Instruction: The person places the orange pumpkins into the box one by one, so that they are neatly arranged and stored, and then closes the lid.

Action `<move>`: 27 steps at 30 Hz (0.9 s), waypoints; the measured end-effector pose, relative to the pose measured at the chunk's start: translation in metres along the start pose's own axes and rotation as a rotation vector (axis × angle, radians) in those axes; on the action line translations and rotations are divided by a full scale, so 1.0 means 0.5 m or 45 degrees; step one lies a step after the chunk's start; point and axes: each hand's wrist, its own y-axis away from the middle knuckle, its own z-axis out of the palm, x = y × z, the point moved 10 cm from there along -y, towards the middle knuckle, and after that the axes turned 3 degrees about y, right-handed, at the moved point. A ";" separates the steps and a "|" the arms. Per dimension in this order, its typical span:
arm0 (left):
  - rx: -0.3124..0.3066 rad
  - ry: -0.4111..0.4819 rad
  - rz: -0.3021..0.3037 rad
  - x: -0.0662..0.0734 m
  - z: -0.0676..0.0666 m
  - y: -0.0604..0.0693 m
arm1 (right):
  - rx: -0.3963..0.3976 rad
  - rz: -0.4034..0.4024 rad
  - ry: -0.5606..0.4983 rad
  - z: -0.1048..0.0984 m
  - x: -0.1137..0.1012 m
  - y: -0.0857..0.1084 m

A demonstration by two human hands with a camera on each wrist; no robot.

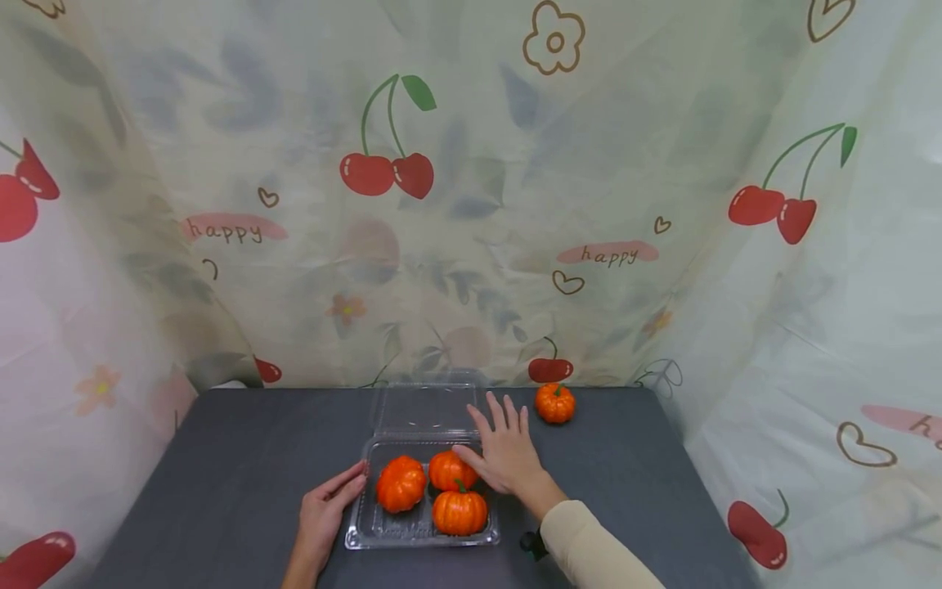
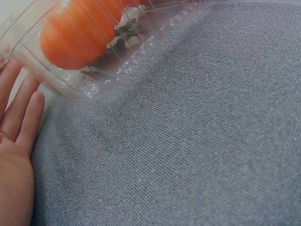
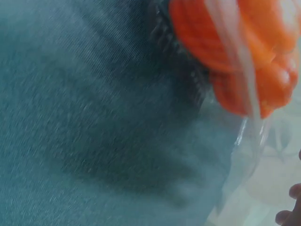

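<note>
A clear plastic box (image 1: 412,536) with its lid (image 1: 423,409) folded back holds three orange pumpkins: one on the left (image 1: 401,484), one at the back right (image 1: 450,471) and one at the front right (image 1: 459,513). My left hand (image 1: 324,515) touches the box's left wall with nearly straight fingers; the left wrist view shows that hand (image 2: 19,127) beside the box wall. Above the box's right side, my right hand (image 1: 508,454) has its fingers spread, thumb by the back right pumpkin; whether they touch is unclear. Only fingertips of it (image 3: 292,207) show in the right wrist view.
Another orange pumpkin (image 1: 555,403) stands near the back edge of the dark table (image 1: 243,466), right of the box. A small black object (image 1: 533,544) lies by the right sleeve. A patterned curtain (image 1: 456,270) hangs behind and on both sides.
</note>
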 end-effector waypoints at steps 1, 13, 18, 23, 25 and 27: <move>-0.001 0.003 0.000 0.000 0.000 0.000 | 0.011 0.000 -0.007 0.001 0.006 0.000; -0.015 0.022 0.007 0.000 0.001 0.000 | 0.054 0.106 -0.024 0.015 0.093 0.003; -0.012 0.022 0.002 -0.002 -0.001 0.000 | 0.038 0.212 -0.088 0.005 0.132 0.003; 0.000 0.050 0.021 0.000 -0.003 0.002 | 0.056 0.281 -0.086 -0.002 0.170 0.000; -0.002 0.058 0.044 0.003 -0.002 0.004 | 0.073 0.294 -0.059 -0.002 0.184 0.000; -0.008 0.070 0.052 0.004 -0.001 0.004 | 0.087 0.308 -0.051 -0.002 0.196 0.000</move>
